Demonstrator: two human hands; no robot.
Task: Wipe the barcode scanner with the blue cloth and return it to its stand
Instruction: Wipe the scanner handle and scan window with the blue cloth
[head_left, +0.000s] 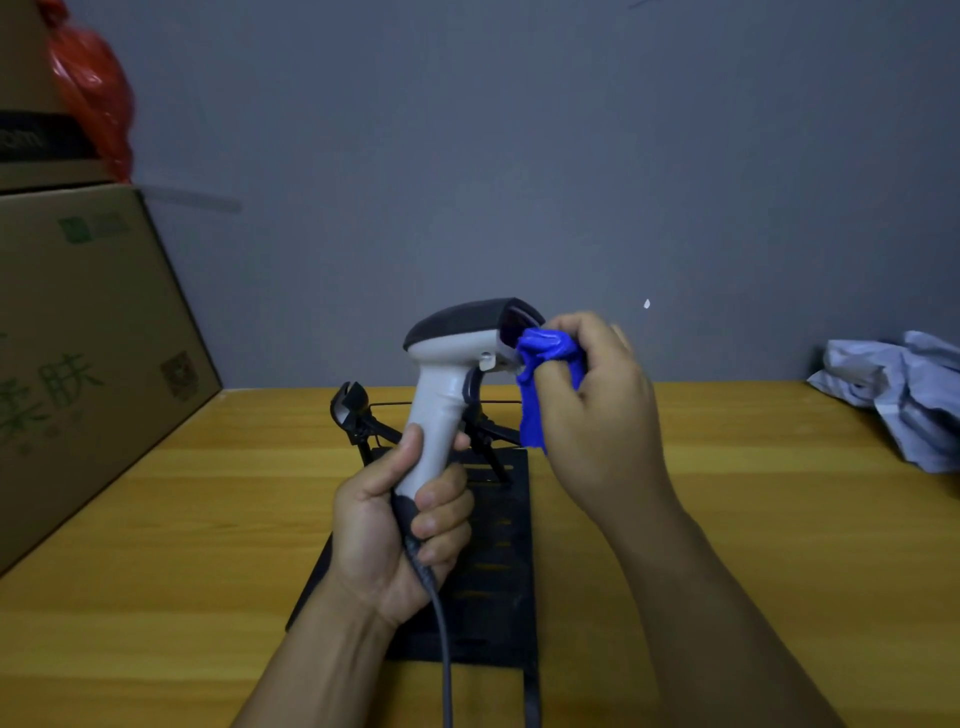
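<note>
The barcode scanner (447, 358) is white with a dark top and is held upright above the table, its window facing right. My left hand (400, 530) grips its handle, and its grey cable (441, 639) hangs down toward me. My right hand (592, 400) holds the bunched blue cloth (540, 374) and presses it against the scanner's front window. The black stand (498, 561) lies on the wooden table (727, 493) right behind and below the scanner, its cradle arm (350, 410) pointing up at the left and holding nothing.
A large cardboard box (88, 338) stands along the left edge of the table, with another box and a red plastic bag (93, 93) on top. A crumpled grey cloth (904, 389) lies at the far right. A grey wall closes the back.
</note>
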